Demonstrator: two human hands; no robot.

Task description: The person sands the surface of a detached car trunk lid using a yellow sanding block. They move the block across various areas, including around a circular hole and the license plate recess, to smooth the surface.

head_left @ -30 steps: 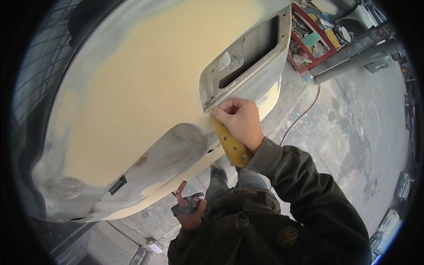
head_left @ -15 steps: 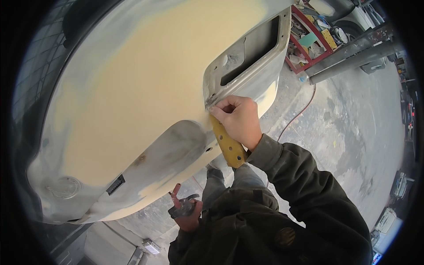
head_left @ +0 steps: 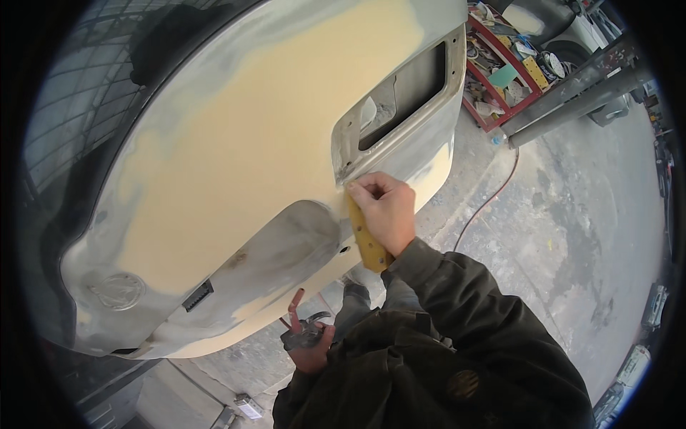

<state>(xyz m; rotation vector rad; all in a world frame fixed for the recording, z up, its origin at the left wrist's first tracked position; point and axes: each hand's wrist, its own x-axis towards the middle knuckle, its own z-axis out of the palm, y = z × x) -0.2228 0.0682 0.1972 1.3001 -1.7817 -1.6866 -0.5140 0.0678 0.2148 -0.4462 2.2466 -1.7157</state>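
Note:
My right hand (head_left: 386, 211) pinches a folded yellow strip of sandpaper (head_left: 366, 243) with punched holes, between thumb and fingers. Its upper end rests against a grey-and-cream car body panel (head_left: 236, 150), just below the corner of a framed opening (head_left: 414, 93). The rest of the strip hangs down beside the wrist. Low by my body, my left hand (head_left: 312, 352) is wrapped round a dark hand tool (head_left: 306, 334) with a curved black lever and a bent red tube. Its exact kind is hard to make out. Below the opening, a grey oblong recess (head_left: 286, 239) dips into the panel.
A red-framed cart (head_left: 500, 100) loaded with cans, papers and sanding sheets stands at the upper right, beside grey posts (head_left: 572, 100). A red hose (head_left: 489, 204) lies across the dusty concrete floor. Dark window glass (head_left: 100, 129) borders the panel at left.
The view has shifted, so the panel sits slightly right and lower. My right hand has slid a little down from the opening's corner, still pinching the sandpaper. The left keeps its grip.

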